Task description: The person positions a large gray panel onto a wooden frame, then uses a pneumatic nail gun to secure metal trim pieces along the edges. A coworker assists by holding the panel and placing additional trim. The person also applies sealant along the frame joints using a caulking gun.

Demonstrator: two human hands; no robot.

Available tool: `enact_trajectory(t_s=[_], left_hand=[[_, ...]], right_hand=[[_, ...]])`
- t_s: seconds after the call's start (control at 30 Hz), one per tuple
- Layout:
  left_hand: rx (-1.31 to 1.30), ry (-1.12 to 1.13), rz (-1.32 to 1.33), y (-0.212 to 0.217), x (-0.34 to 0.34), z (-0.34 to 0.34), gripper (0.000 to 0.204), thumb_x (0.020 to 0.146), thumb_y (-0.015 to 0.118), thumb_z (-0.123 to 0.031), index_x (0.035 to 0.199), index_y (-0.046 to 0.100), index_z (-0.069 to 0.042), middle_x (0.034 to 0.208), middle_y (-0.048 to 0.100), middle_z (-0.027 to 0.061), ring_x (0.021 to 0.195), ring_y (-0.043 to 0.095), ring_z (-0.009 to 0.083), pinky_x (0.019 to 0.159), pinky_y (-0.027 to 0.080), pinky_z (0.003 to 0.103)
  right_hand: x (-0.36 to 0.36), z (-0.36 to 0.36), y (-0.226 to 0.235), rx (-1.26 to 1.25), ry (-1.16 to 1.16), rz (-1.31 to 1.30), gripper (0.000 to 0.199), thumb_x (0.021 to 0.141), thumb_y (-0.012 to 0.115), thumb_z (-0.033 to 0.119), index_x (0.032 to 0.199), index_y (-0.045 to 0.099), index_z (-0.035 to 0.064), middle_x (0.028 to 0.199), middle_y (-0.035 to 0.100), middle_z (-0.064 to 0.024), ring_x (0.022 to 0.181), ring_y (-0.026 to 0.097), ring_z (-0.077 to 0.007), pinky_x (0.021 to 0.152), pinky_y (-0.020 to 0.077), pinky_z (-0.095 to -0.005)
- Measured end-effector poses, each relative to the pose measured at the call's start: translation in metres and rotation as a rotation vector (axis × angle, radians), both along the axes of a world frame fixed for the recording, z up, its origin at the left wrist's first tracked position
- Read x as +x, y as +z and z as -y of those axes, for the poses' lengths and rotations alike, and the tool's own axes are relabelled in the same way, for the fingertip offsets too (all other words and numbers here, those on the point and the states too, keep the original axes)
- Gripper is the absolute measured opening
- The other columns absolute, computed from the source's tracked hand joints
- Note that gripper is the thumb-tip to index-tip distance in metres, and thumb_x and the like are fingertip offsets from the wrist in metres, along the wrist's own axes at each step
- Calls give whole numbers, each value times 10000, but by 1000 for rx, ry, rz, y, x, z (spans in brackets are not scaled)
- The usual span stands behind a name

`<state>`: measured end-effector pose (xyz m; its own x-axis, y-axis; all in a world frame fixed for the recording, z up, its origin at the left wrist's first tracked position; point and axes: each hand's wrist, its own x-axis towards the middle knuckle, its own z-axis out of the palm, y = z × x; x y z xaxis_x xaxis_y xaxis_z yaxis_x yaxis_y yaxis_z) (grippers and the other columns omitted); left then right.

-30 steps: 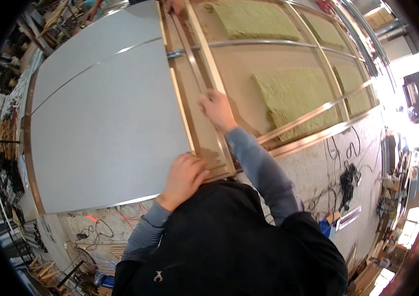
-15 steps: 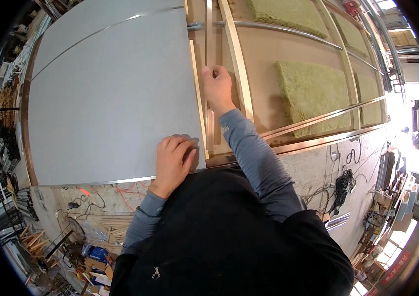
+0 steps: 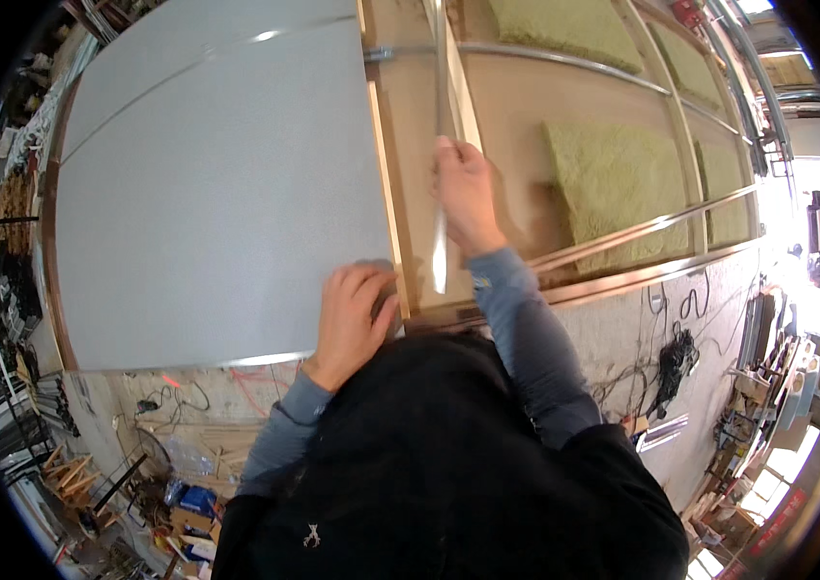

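Head view, looking down over the person's dark hood at a large framed panel lying flat.

Long metal strip (image 3: 442,145): slender, pale, glinting; long axis running away from the body, from a lower end near the panel's near edge up past a curved crossing rail (image 3: 564,60) toward the far rim of the picture. Lying in the open bay of the frame, just right of a wooden stud (image 3: 386,184) that borders the grey facing sheet (image 3: 216,193).

Right hand (image 3: 466,193): directly on the strip at about its near third, fingers curled around it from the right, closed in a narrow grip and holding it; lower end of the strip projecting below the wrist toward the body. Clearly the nearer hand to the strip, and the only one touching it.

Left hand (image 3: 352,314): lower and to the left, apart from the strip, palm down with fingers bent and moderately spread, pressed on the near right corner of the grey facing sheet where it meets the stud; nothing gripped, only bearing on the surface.

Elsewhere in the bay: yellow-green insulation batts (image 3: 613,179) to the right of the strip, between further metal rails; brown backing board showing between them. Cluttered workshop floor with cables (image 3: 671,358) beyond the frame's near edge.
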<state>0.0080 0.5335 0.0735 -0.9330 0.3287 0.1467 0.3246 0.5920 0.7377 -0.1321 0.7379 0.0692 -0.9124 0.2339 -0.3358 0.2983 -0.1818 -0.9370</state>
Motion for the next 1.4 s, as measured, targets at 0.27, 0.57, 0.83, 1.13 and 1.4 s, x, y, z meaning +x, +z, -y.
enact_trajectory(t_s=[0.27, 0.57, 0.83, 1.13, 1.4], left_hand=[[135, 2, -394, 88, -134, -40, 628, 933, 771, -89, 1507, 534, 6, 1448, 562, 242, 1337, 553, 418, 1122, 450, 521], [-155, -704, -882, 195, -285, -176, 421, 895, 780, -130, 1295, 649, -129, 1283, 671, 146, 1292, 594, 367, 1035, 484, 515], [589, -653, -672, 389, -150, -275, 188, 991, 759, -130, 1076, 613, -45, 805, 637, 138, 711, 641, 348, 657, 506, 427], [775, -994, -508, 518, -125, -220, 283, 1099, 633, -246, 1275, 611, -25, 997, 594, 122, 812, 622, 224, 681, 516, 404], [476, -622, -345, 307, -179, -176, 309, 1096, 632, -297, 1151, 654, 6, 981, 638, 118, 862, 621, 255, 744, 495, 390]], right_hand=[[26, -57, 157, -280, 126, 55, 426, 1189, 411, 410, 1286, 629, 58, 753, 570, 0, 593, 524, -124, 531, 437, -277], [198, -128, 272, -887, 211, 58, 541, 1207, 303, 436, 1480, 549, 38, 692, 471, 8, 515, 445, -134, 452, 416, -255], [266, -177, 242, -15, -262, -556, 434, 1214, 383, 313, 1440, 559, -13, 1022, 740, -143, 802, 706, -222, 744, 584, -340], [198, -115, 220, 1196, -403, -651, 614, 999, 755, 155, 1536, 503, -3, 1259, 649, -180, 1155, 647, -330, 995, 532, -405], [135, -63, 152, 41, -313, -597, 277, 1191, 482, 348, 1178, 547, 79, 779, 477, 12, 636, 441, -80, 528, 404, -252]])
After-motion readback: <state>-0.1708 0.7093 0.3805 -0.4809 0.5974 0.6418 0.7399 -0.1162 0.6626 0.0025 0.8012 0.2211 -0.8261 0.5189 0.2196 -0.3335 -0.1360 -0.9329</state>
